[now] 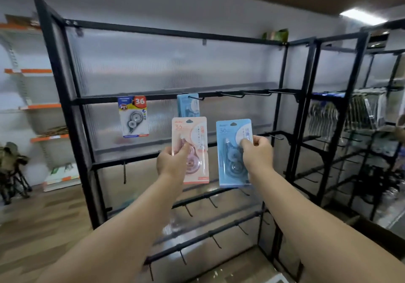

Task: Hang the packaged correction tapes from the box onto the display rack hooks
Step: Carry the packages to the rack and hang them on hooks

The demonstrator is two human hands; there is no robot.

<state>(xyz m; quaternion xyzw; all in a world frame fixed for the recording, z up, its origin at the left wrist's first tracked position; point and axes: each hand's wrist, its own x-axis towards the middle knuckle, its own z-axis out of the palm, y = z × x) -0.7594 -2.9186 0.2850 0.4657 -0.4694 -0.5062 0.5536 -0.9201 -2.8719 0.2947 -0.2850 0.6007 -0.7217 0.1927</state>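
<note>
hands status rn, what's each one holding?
Left hand: closed, gripping the pink correction tape pack.
Right hand: closed, gripping the blue correction tape pack.

pink pack (pixel 197 142), blue pack (pixel 230 157), both held upright

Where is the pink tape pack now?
Head view, centre: the pink pack is gripped in the left hand, just left of the blue pack in the right hand.

The left hung pack (pixel 133 116) and right hung pack (pixel 188 105) hang on the rack (pixel 157 97). Before them, the left hand (pixel 172 162) holds the left-hand pack (pixel 192 133) and the right hand (pixel 257 153) holds the right-hand pack (pixel 230 133).
</note>
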